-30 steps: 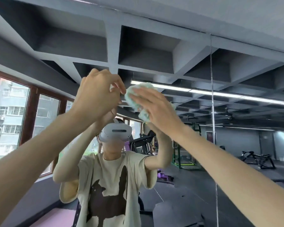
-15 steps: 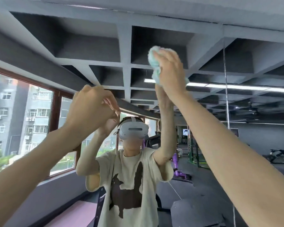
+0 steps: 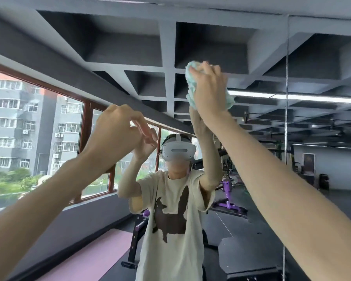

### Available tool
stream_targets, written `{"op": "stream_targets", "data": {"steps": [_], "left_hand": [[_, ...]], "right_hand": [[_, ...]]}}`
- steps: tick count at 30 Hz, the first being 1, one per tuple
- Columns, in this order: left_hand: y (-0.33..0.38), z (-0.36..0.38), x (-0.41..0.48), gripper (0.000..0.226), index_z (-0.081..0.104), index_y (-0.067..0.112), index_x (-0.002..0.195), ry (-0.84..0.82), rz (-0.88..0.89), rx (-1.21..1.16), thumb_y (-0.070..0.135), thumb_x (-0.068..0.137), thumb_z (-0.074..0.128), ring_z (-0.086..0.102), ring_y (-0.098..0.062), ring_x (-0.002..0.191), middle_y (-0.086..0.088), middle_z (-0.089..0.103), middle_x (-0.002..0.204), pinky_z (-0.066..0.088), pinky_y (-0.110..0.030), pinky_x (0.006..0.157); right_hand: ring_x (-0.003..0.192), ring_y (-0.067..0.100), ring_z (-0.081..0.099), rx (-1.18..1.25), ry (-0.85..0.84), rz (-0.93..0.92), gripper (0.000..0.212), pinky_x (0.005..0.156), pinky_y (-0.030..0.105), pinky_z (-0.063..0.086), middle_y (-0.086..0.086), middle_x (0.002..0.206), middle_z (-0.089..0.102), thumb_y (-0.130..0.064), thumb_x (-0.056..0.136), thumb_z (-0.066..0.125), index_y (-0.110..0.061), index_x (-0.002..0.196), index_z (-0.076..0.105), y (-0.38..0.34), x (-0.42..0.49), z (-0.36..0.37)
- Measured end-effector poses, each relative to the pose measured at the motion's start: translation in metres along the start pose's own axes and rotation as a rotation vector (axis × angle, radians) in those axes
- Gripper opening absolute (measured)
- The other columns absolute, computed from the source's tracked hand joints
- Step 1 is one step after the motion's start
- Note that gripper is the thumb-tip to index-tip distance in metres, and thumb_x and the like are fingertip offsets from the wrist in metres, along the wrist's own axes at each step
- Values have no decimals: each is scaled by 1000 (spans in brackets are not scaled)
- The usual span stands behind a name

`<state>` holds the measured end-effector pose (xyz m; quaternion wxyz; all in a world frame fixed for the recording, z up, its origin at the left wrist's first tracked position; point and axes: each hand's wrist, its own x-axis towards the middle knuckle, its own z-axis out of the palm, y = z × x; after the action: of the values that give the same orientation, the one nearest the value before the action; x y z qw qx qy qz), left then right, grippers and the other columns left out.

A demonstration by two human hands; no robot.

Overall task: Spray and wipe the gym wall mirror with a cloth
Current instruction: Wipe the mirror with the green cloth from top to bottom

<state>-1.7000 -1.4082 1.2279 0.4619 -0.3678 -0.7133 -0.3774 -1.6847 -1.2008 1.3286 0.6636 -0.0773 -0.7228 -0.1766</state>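
A person stood facing a gym wall mirror (image 3: 261, 63), both bare arms raised. The right hand (image 3: 209, 92) was held high, its fingers (image 3: 203, 71) curled over a bunched pale green cloth (image 3: 191, 82) and pressing it against the glass; cloth edges showed left of and below those fingers. The left hand (image 3: 114, 128) was lower and to the left of the cloth, holding nothing, its fingers (image 3: 139, 123) loosely bent and slightly apart, close to their own reflection; contact with the glass could not be told. Below the fingers, the mirror showed the person's reflection in a white headset (image 3: 178, 152) and beige T-shirt (image 3: 170, 230). A vertical mirror seam (image 3: 287, 118) ran right of the cloth.
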Motion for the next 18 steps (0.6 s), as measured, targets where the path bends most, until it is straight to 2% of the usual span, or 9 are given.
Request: {"op": "stream_targets", "data": {"steps": [1,3,5,7,11,13,15,18], "left_hand": [[1,-3,-1,37,72,18,72,-5,-15,-5,-10,74,47,46,-3,72,6,55,86,30,-4,60],[3,-8,-3,37,71,18,71,-7,-28,-4,-10,74,47,45,1,70,8,53,83,30,0,58],[4,-10,-6,36,71,17,71,-19,1,10,-11,72,48,45,-5,76,7,56,85,30,-11,61],[6,-9,-5,36,72,17,71,-27,30,20,-10,71,49,46,-12,84,4,57,87,31,-22,67],[11,-8,0,34,72,19,71,-19,56,7,-7,72,50,48,-16,89,2,62,90,34,-25,76],[12,-10,0,30,71,19,69,-13,62,-30,-4,71,52,49,-17,89,2,64,90,38,-29,78],[14,-13,-1,31,69,21,66,-10,68,-57,-4,69,52,47,-12,82,3,64,87,36,-26,76],[16,-11,-3,34,70,21,67,-41,71,-53,-6,69,50,44,-3,71,5,62,87,29,-21,72]], "right_hand": [[114,27,47,9,-16,-46,44,95,37,40,6,126,54,-13,92,39,-19,134,51,-5,-21,6],[109,30,52,18,-33,-129,45,91,42,44,7,118,58,-14,87,43,-17,130,55,-9,-68,6],[108,32,53,-53,-47,-151,45,91,43,44,9,119,57,-11,87,55,-16,132,54,0,-78,2],[115,31,46,-93,-96,-71,46,94,42,39,10,128,48,-16,93,53,-17,138,45,6,-45,-6],[114,30,43,-117,-117,96,38,91,43,40,12,127,43,-19,98,50,-16,135,46,-1,5,-20],[113,29,45,-132,-156,54,38,90,42,41,11,125,45,-18,98,48,-16,136,45,-8,-19,-18],[111,28,45,-139,-165,-14,38,89,40,40,11,123,45,-18,98,45,-18,136,43,-11,-51,-21],[111,30,45,-173,-136,-3,40,89,42,41,13,123,43,-21,98,47,-18,137,42,-1,-30,-23]]}}
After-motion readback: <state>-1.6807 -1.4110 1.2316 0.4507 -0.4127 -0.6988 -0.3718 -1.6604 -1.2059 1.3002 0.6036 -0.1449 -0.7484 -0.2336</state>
